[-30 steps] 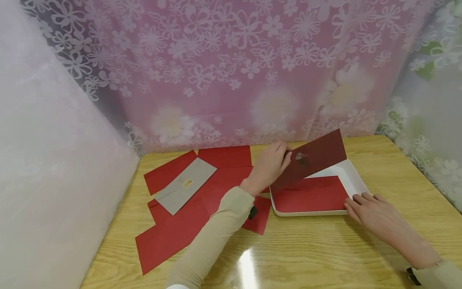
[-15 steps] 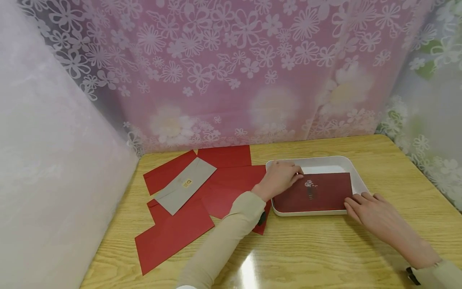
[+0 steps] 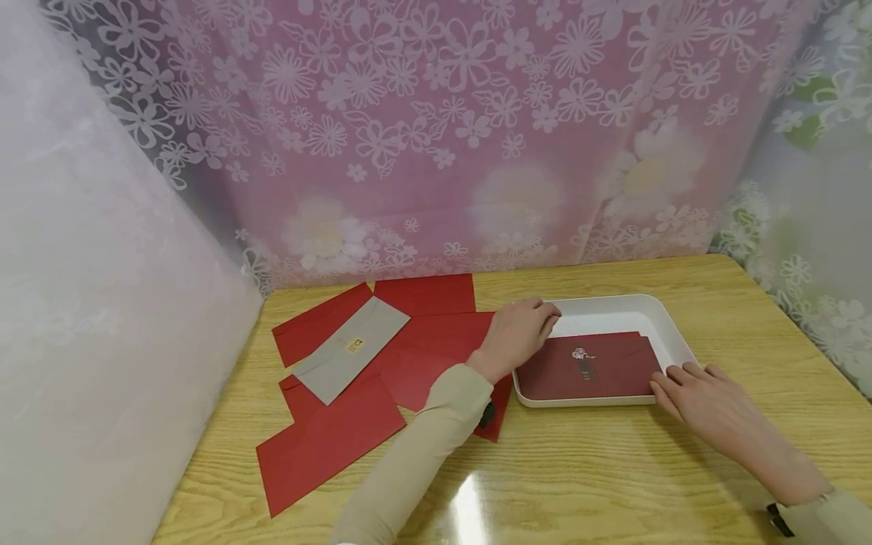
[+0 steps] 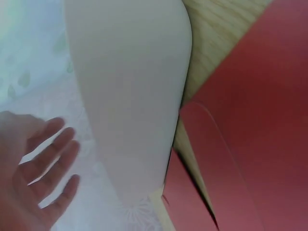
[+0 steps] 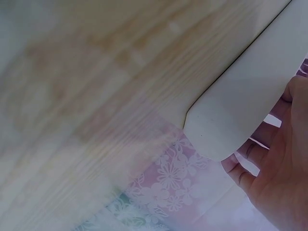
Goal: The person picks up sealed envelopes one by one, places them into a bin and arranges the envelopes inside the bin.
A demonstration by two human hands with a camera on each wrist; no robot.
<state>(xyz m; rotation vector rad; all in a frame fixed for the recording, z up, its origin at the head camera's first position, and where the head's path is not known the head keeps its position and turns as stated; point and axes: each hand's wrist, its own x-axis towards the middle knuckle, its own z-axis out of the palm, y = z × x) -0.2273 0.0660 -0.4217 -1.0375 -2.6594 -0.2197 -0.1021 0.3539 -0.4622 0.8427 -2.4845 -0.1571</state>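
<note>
A white tray stands on the table's right half. A dark red envelope with a small printed flower lies flat in its front part, with another envelope's edge showing at the right. My left hand is over the tray's left side; in the left wrist view its loose fingers hold nothing and are apart from the tray wall. My right hand holds the tray's front right corner, and the right wrist view shows its fingers bent over the rim.
Left of the tray, several red envelopes lie overlapping on the wooden table. On top of them rests a grey envelope with a gold label. A flowered pink cloth hangs behind the table, with a pale sheet at the left.
The dark red envelope, tilted up in my left hand a second ago, now lies flat in the tray. My left hand has let go and drawn slightly left. My right hand has stayed put.
</note>
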